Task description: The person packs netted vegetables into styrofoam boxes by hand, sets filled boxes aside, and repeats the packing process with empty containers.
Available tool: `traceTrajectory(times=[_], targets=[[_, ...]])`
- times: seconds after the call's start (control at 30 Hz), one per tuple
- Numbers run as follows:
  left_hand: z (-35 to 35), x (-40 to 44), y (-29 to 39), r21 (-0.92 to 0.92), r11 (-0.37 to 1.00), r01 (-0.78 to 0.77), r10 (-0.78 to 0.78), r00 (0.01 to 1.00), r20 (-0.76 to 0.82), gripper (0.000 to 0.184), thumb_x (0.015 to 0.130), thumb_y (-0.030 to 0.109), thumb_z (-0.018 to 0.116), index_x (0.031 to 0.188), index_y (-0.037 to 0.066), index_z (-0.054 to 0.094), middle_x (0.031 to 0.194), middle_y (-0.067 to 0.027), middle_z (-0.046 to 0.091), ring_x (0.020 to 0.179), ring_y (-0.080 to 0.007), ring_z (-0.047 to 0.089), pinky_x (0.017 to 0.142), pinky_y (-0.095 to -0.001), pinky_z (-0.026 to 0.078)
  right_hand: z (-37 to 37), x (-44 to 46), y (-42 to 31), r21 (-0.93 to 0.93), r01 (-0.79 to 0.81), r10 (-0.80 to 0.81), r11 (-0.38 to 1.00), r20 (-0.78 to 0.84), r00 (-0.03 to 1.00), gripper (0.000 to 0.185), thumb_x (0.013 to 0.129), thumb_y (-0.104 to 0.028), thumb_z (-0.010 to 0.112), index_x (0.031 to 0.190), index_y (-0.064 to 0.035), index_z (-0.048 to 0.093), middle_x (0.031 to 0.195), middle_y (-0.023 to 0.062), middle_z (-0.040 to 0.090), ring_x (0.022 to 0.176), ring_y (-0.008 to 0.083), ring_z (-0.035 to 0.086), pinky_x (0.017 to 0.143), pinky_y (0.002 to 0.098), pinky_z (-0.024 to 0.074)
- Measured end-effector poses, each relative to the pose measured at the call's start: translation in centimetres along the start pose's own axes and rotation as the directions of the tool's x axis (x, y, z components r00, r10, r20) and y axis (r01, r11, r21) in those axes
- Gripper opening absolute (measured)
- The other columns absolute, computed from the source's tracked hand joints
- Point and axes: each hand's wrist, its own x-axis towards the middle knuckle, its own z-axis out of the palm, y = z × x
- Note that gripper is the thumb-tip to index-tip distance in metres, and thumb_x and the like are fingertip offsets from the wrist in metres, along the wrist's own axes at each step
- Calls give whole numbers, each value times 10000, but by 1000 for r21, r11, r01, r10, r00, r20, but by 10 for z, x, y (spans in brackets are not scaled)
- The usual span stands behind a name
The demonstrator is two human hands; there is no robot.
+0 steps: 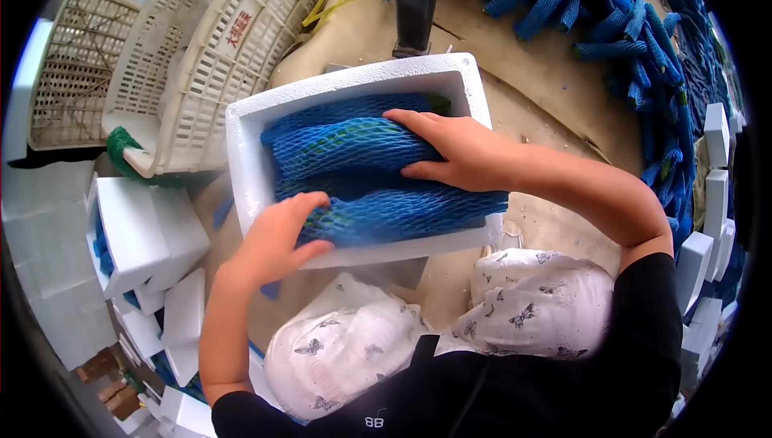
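Observation:
A white foam box (245, 165) holds long green produce in blue foam net sleeves; its exact kind is hidden by the net. My right hand (462, 149) spans the right end of the middle netted piece (346, 145), thumb and fingers on either side of it. Around the left end of the front netted piece (402, 211) are the thumb and fingers of my left hand (281, 233). That front piece slants, its right end lying over the box rim. Another netted piece (354, 107) rests along the back wall, with a dark green tip showing at its right.
White plastic crates (233, 52) stand at the upper left. Blue-netted pieces (555, 4) are heaped at the upper right. A dark upright post (414, 8) rises just behind the box. More white foam boxes (137, 233) lie left, with white foam pieces (696, 269) at right.

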Motion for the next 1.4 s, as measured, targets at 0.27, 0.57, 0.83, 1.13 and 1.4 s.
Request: traceTrajectory(times=[0.27,0.57,0.83,1.13,1.4], targets=[[-23,-19,-16,-103,969,225,-235,967,-102,241,912,226,534,976,33,663,767,-203,591,721,-354,583,667,-384,461,16,10,-5,104,542,-457,834,-420,784,693,805,-84,673,1411,-145,343,1305,169,501,1225,341,479,999,417,430],[6,-8,-5,-105,929,355,-367,846,-388,411,968,290,469,807,-27,676,679,-207,616,603,-366,573,587,-409,417,30,23,-1,593,376,-253,712,-282,925,551,898,-144,610,1400,-104,387,1292,198,523,1140,340,553,1009,390,429],[-8,3,10,-288,935,209,-339,771,-540,364,986,199,457,753,-36,611,609,-64,560,574,-97,476,561,-285,391,19,-11,-5,117,520,-510,846,-106,854,722,840,-372,650,1467,-195,339,836,160,655,745,339,651,698,429,523],[22,9,-22,-145,989,-24,-87,700,-709,192,982,131,490,1088,-6,572,999,-97,610,881,-160,592,845,-284,480,-13,-30,-10,-52,215,-220,975,-160,962,483,876,-322,638,1342,-230,551,846,154,670,755,329,660,706,392,524],[4,13,-25,200,978,-61,176,755,-632,471,796,333,729,1167,79,589,1373,-137,461,1305,-346,369,1100,-474,262,8,15,-25,58,373,-348,926,-251,903,450,875,-407,646,1275,-204,608,852,146,689,761,324,669,697,406,534]])
